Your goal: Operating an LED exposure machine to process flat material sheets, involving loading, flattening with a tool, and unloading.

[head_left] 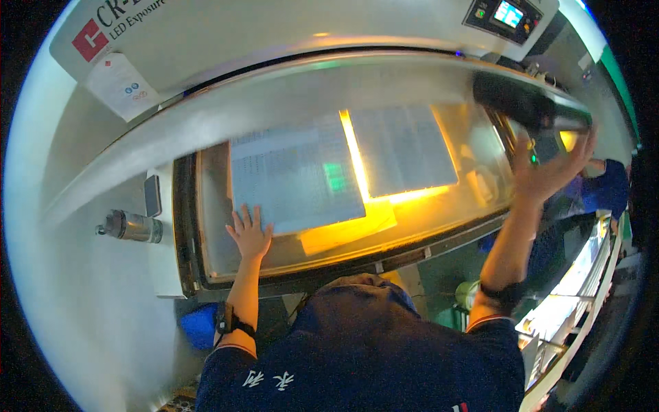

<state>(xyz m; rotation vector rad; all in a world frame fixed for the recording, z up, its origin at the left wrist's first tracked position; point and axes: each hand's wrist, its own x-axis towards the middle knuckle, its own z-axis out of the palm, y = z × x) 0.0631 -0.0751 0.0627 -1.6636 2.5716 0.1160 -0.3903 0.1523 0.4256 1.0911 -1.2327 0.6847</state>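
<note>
My left hand lies flat with fingers spread at the lower left corner of a large pale, finely patterned panel. A second, similar panel lies to its right, with bright yellow light showing in the gap and along its lower edge. Both rest on the glass bed of an exposure machine. My right hand is raised at the bed's right end, thumb and fingers apart. Its fingertips come up to a motion-smeared black cylindrical thing; whether they touch it, I cannot tell.
A smeared grey cover edge spans the bed's far side, below the machine's housing with a control screen. At left are a phone and a bottle. Another person is at right.
</note>
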